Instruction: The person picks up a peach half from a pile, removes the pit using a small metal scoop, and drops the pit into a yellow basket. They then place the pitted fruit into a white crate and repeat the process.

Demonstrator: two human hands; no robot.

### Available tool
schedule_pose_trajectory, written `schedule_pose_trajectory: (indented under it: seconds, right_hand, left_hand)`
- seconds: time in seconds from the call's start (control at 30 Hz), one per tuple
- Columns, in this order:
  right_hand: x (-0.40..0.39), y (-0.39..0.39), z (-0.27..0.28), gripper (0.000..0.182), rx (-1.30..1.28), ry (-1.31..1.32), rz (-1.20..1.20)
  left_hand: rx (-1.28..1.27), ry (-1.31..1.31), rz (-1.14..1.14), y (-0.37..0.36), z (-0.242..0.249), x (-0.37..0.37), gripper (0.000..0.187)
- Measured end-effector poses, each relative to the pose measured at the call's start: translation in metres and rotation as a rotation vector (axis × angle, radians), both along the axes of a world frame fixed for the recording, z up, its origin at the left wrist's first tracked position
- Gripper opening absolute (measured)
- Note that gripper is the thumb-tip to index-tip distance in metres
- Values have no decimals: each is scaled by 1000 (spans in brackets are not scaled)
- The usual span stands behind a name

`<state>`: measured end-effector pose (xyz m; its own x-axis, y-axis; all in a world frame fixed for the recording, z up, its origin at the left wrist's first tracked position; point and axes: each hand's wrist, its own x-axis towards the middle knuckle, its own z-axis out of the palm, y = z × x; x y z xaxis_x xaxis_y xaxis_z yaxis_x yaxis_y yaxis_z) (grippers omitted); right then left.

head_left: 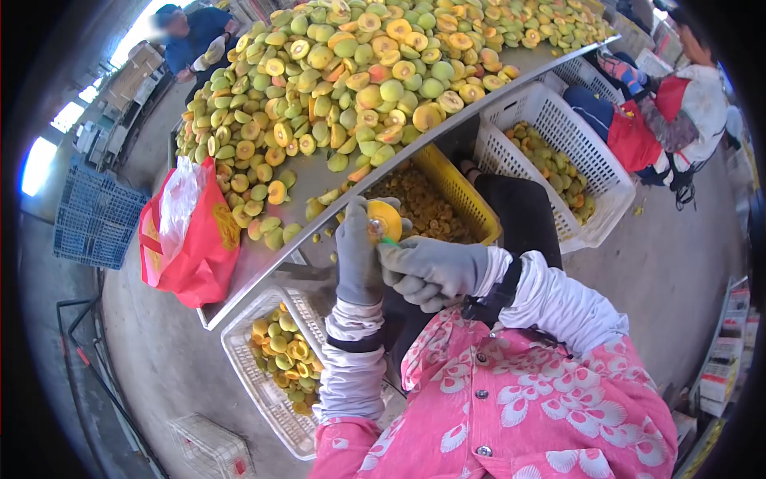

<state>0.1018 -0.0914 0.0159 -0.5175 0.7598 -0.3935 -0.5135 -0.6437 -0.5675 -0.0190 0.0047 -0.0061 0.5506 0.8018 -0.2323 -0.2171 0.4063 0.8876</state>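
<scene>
My left hand (358, 255), in a grey glove, is closed round a halved yellow fruit (384, 220), its cut face showing. My right hand (435, 270), gloved too, grips a small tool (389, 241) with a green part, which touches the middle of the cut face. Both hands are just off the near edge of a metal table (302, 180) heaped with halved fruit (359, 76). Below them, a yellow crate (488, 222) holds small brown pieces.
White crates with fruit stand on the floor at the left (239, 359) and right (610, 180). A red bag (209, 267) leans at the table's left corner. Blue crates (96, 211) are stacked far left. One person (203, 40) is behind the table, another (694, 112) at the right.
</scene>
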Motion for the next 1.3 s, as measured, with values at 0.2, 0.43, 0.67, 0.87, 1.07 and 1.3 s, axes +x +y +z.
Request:
schedule_pose_trajectory:
  seconds: [0.2, 0.43, 0.67, 0.87, 1.07, 1.3]
  right_hand:
    - [7, -1, -29, 37, -28, 378, 70]
    - [8, -8, -36, 35, -86, 406, -10]
    - [20, 4, -61, 37, -15, 664, -59]
    - [19, 4, -72, 38, 162, -304, -404]
    - [9, 18, -91, 31, 613, -1485, -647]
    - [7, 45, -146, 22, 242, -1832, -549]
  left_hand:
    - [521, -7, -57, 6, -16, 7, 48]
    - [478, 122, -125, 9, -21, 19, 54]
    - [-23, -234, 30, 8, -50, 43, 56]
    - [-121, -36, 237, 15, -48, 25, 49]
    - [121, 29, 240, 15, -62, 24, 42]
    - [689, 762, 540, -11, -51, -3, 29]
